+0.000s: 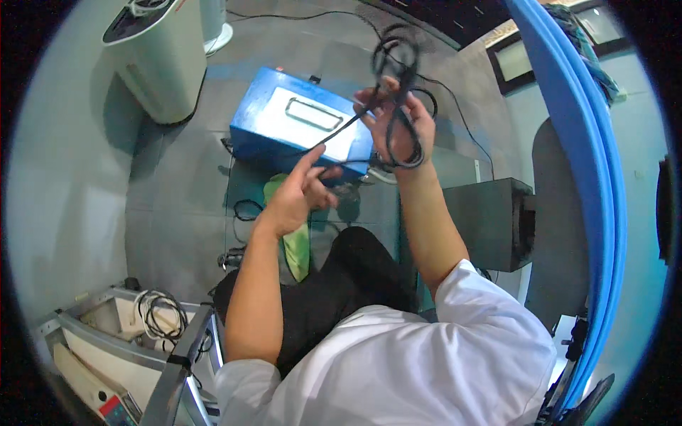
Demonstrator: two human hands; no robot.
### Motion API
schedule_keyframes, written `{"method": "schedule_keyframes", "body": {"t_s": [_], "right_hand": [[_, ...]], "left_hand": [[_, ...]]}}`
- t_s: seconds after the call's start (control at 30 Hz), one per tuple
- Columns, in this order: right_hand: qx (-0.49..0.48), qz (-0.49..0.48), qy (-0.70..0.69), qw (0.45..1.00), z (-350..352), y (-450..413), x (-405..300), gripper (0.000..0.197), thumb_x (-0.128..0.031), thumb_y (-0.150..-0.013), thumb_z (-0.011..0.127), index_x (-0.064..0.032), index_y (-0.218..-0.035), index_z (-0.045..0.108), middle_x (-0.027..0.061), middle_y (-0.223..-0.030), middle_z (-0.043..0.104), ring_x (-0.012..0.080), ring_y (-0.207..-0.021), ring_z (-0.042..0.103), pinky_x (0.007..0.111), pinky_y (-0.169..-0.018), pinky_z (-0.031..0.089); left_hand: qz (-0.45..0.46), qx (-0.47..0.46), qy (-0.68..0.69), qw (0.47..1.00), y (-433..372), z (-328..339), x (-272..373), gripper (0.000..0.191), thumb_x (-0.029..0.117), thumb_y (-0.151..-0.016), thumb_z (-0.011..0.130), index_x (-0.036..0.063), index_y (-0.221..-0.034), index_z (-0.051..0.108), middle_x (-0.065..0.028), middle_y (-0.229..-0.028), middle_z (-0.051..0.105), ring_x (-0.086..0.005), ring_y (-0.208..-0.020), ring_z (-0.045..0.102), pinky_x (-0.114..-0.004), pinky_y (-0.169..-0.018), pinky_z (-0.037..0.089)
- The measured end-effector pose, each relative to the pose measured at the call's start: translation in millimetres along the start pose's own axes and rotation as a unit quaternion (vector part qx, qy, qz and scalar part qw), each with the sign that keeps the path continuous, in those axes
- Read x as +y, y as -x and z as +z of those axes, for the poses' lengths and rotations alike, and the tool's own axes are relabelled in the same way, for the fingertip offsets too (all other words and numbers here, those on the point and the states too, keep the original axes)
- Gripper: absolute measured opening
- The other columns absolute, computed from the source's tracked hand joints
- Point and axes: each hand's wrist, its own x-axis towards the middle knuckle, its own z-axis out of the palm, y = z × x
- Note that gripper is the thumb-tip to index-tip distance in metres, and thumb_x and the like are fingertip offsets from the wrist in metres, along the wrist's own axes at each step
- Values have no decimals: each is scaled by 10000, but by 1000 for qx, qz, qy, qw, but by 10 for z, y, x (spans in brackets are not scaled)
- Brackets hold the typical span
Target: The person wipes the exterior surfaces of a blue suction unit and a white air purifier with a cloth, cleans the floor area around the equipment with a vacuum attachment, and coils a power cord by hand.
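Note:
My right hand (pixel 402 130) holds several loose loops of a black cable (pixel 405 69) over the far right end of a blue metal box. The fingers are curled up around the loops, and the upper ones look blurred. My left hand (pixel 298 199) is nearer to me, with its index finger stretched out along one strand. Another strand runs into its blurred fingers. Below both hands, the blue box (pixel 256 133) stands on the floor, its top bearing a white panel and a metal carrying handle (pixel 314 114). A green cloth (pixel 297 250) lies partly hidden under my left hand.
A tall beige appliance (pixel 160 74) stands at the upper left wall. Thin cords (pixel 463 114) cross the tiled floor (pixel 176 229). A dark grey box (pixel 479 218) and a blue folded panel (pixel 581 133) flank my right. A metal-framed cart (pixel 181 367) with coiled cables (pixel 162 317) stands lower left.

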Motion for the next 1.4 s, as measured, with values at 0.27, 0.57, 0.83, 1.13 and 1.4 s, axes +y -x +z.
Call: {"method": "schedule_keyframes", "body": {"t_s": [0.27, 0.57, 0.83, 1.13, 1.4], "right_hand": [[10, 139, 234, 962, -348, 454, 124, 603, -416, -1000, 541, -71, -1466, 375, 155, -1314, 534, 321, -1217, 550, 500, -985, 476], [120, -13, 72, 990, -8, 843, 287, 412, -187, -987, 572, -87, -1366, 446, 150, -1187, 584, 292, -1148, 592, 427, -933, 516], [118, 163, 584, 786, -297, 982, 485, 368, -203, -939, 662, -40, -1265, 608, 182, -1263, 539, 241, -1008, 648, 356, -828, 542], [-134, -22, 544, 828, -516, 789, 960, 361, -193, -1000, 552, -14, -1309, 502, 111, -1157, 594, 171, -1002, 588, 332, -885, 470], [112, 254, 209, 938, -387, 834, 804, 219, -247, -1006, 500, -109, -1157, 580, -6, -967, 636, 114, -779, 593, 283, -632, 452]], "left_hand": [[-30, -7, -67, 997, -130, 74, -123, 661, 347, -906, 749, 39, -1412, 457, -21, -1109, 617, -103, -918, 560, -253, -832, 467], [50, 20, 136, 989, -207, 72, -165, 334, 312, -949, 683, 100, -1172, 553, -57, -1064, 672, -190, -952, 663, -318, -815, 549], [28, 158, 190, 969, -272, 18, -43, 389, 465, -1020, 521, 92, -1126, 548, 17, -856, 563, -87, -700, 573, -199, -509, 407], [-4, 15, 231, 973, -164, 135, 106, 485, 364, -1059, 453, -3, -1376, 467, -43, -911, 606, -135, -741, 618, -234, -547, 473], [4, 207, -188, 960, -163, 207, 56, 265, 181, -956, 648, -20, -1125, 613, -56, -760, 700, -128, -644, 675, -287, -519, 524]]}}
